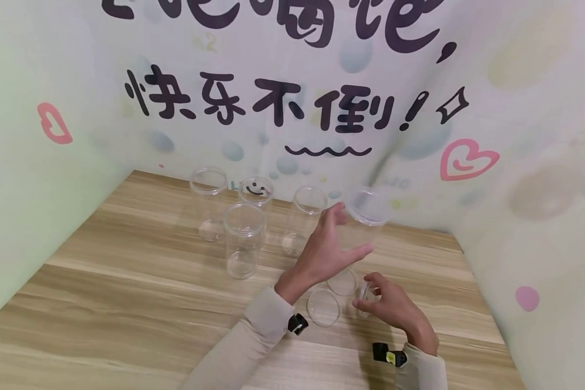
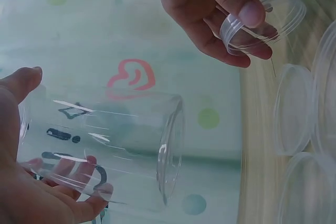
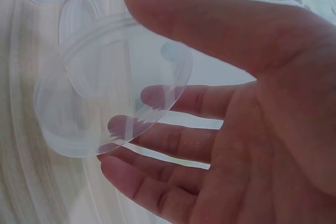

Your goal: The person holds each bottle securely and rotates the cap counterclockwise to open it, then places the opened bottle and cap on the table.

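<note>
Out over the table my left hand (image 1: 317, 257) grips a clear plastic jar (image 2: 131, 150). Its thumb lies on one side, and the other fingers show through the clear wall in the left wrist view. Lower and to the right, my right hand (image 1: 395, 306) holds a round clear lid (image 3: 79, 129) between thumb and fingers. That lid is tipped on edge, with the fingertips seen through it. Beside this hand, two more clear lids, a nearer lid (image 1: 323, 307) and a farther lid (image 1: 342, 283), lie flat on the table.
Several clear jars stand upright left of my hands, among them a front jar (image 1: 244, 241), a left jar (image 1: 208, 206) and a right jar (image 1: 306, 216). The wooden table (image 1: 141, 303) ends at a printed wall (image 1: 253, 141) behind and side walls.
</note>
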Demonstrator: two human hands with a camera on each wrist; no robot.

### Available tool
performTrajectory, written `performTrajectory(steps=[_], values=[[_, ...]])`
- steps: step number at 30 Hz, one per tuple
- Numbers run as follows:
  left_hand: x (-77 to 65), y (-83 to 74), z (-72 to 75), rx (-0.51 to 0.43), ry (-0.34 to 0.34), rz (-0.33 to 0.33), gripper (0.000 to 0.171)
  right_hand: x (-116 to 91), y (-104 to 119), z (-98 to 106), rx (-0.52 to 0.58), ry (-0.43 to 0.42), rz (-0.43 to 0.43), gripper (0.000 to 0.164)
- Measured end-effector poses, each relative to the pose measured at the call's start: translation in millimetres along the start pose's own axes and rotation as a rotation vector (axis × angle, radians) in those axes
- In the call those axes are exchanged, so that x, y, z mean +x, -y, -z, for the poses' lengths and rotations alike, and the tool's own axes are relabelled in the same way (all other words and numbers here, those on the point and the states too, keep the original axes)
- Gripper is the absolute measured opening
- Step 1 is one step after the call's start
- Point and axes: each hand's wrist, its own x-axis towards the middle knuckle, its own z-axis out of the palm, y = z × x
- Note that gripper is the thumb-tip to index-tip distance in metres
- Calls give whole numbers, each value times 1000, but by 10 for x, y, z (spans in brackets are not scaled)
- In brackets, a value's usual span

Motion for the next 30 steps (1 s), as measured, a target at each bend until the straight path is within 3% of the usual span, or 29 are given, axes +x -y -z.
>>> performTrajectory(steps=[15,30], values=[[-192,207,279,-84,-5,1,88,2,-9,-9,32,-30,-16,70],[-182,270,363,-68,-13,-23,87,-47,-45,23,81,-17,14,67]])
